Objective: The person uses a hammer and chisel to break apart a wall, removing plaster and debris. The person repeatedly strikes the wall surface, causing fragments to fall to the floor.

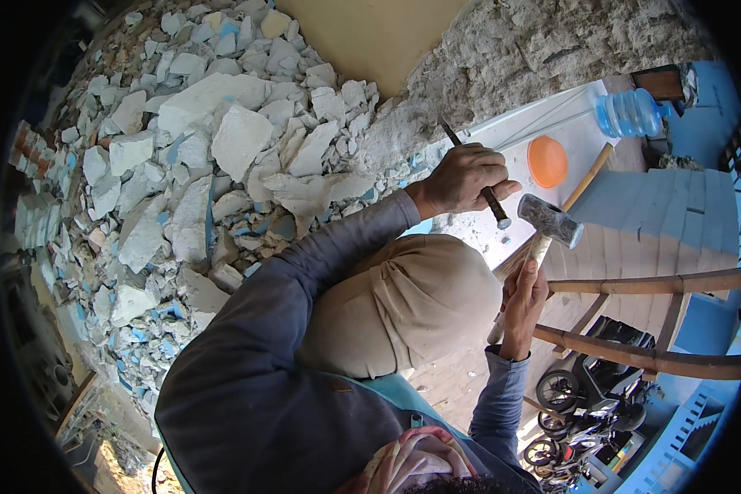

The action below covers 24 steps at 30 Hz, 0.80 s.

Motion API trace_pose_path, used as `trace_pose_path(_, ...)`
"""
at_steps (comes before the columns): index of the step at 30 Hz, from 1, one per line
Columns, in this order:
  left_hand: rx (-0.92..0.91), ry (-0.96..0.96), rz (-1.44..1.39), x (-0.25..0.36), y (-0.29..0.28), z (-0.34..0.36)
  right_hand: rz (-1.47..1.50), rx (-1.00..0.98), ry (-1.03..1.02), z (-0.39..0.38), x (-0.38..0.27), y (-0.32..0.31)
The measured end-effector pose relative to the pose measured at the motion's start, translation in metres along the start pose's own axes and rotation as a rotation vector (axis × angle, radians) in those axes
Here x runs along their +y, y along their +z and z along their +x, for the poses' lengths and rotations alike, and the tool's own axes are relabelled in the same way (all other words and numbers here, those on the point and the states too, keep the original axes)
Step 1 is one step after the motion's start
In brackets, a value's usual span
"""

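My left hand (467,177) is wrapped round a dark steel chisel (493,204). The chisel's far tip is at the rough, broken edge of the grey wall (519,70); whether it touches cannot be told. Its blunt end slants down toward the right. In my right hand (524,298) is a sledgehammer with a short pale wooden handle, gripped below the head. The worn grey head of the hammer (552,221) is just right of the chisel's blunt end, with a small gap between them. My bent knee (424,300), in tan trousers, is below the left hand.
Broken plaster and concrete rubble (198,165) heaps up on the left. An orange bowl-like thing (547,161) lies on a white surface, near a clear blue water bottle (628,114). Wooden poles (642,354) cross the right side; parked motorcycles (584,379) stand far below.
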<state>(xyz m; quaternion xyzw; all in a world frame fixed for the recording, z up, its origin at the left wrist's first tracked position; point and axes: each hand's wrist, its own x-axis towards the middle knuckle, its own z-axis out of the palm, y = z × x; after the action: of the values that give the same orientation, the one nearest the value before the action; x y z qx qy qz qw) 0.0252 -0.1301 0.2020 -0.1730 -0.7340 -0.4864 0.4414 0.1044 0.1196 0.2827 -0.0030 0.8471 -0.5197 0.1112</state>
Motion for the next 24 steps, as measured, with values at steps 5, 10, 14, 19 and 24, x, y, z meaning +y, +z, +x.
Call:
trace_pose_path(5, 0.035, -0.034, -0.013, 0.002, 0.001, 0.013, 0.12, 0.055, -0.08, -0.013, -0.037, -0.013)
trace_pose_path(10, 0.096, -0.071, -0.011, -0.004, -0.001, 0.013, 0.122, 0.099, -0.381, -0.036, -0.067, -0.012)
trace_pose_path(14, 0.13, -0.118, -0.006, -0.004, -0.002, 0.016, -0.009, 0.057, -0.603, -0.033, -0.075, -0.004)
trace_pose_path(19, 0.165, -0.119, 0.02, -0.011, -0.004, 0.017, -0.591, -0.132, -0.504, -0.015, -0.076, 0.005)
trace_pose_path(24, 0.118, -0.108, 0.003, -0.014, -0.003, 0.012, -0.34, -0.047, -0.674, -0.036, -0.083, 0.007)
